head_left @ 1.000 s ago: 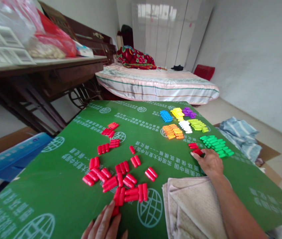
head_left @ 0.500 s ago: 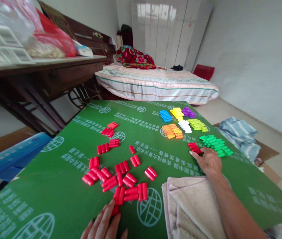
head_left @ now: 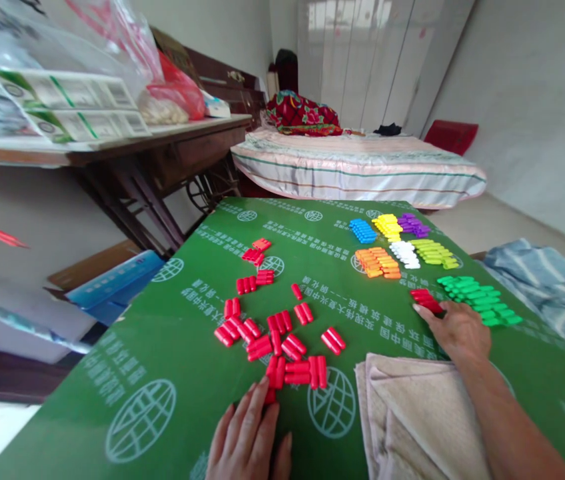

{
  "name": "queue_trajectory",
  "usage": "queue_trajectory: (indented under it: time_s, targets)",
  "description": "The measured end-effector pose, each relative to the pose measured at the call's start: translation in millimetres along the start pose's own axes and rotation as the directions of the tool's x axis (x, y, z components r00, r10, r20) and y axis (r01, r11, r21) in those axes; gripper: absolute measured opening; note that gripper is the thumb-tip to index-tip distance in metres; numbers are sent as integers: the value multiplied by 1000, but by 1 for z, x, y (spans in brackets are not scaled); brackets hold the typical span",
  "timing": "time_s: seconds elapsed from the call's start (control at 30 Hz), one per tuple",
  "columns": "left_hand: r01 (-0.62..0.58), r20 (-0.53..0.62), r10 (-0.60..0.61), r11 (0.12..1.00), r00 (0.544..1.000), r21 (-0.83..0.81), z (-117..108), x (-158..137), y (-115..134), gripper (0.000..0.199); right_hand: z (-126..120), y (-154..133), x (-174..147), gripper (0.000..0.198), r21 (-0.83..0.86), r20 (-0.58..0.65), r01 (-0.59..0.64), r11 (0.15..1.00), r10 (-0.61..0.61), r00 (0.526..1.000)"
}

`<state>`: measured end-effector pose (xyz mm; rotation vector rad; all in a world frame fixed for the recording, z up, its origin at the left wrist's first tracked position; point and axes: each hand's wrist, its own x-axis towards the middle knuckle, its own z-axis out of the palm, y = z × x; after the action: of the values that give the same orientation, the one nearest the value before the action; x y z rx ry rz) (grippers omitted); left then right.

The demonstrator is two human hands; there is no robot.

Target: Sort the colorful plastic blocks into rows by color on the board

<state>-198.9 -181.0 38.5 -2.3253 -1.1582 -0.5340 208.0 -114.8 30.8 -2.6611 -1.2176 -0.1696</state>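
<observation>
Several small red plastic pegs (head_left: 296, 346), most in clusters side by side, are scattered over the green table (head_left: 202, 293). My left hand (head_left: 250, 433) lies low at their near edge, fingers stretched out, the fingertips touching a red peg (head_left: 270, 396) that is partly covered. On the right, my right hand (head_left: 462, 331) has its thumb and fingers closed about a small row of red pegs (head_left: 425, 300) on the table. Just beyond that hand sit green pegs (head_left: 480, 300) in rows. Grouped farther back are orange pegs (head_left: 377, 262), white pegs (head_left: 404, 254) and lime pegs (head_left: 433, 253).
Blue pegs (head_left: 362, 231), yellow pegs (head_left: 387, 227) and purple pegs (head_left: 413, 225) are at the back right. A folded beige cloth (head_left: 417, 413) lies under my right forearm. Beyond the table stand a bed (head_left: 357, 167) and, leftward, a desk (head_left: 182, 137) with boxes and bags.
The camera has turned left, so everything appears shifted rightward. Both hands stay at about the same places beside the red pegs.
</observation>
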Motion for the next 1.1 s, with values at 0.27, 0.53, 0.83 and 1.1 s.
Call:
queue_trajectory:
  time_s: [0.27, 0.53, 0.83, 1.1]
  targets:
    - [32, 10, -32, 999, 999, -2, -4, 0, 3, 34, -12, -11, -11, 64, -28, -70, 87, 996, -89, 994]
    - [27, -4, -26, 999, 1000, 21, -4, -2, 4, 32, -40, -130, -35, 39, 386, 98, 592, 708, -670, 736]
    - [13, 2, -14, 999, 1000, 43, -4, -3, 4, 29, -42, -234, -30, 43, 444, 214, 760, 474, -880, 424]
    - [-22, -35, 25, 997, 999, 72, 0, -5, 0, 25, -37, -276, -31, 46, 418, 163, 847, 329, -944, 286]
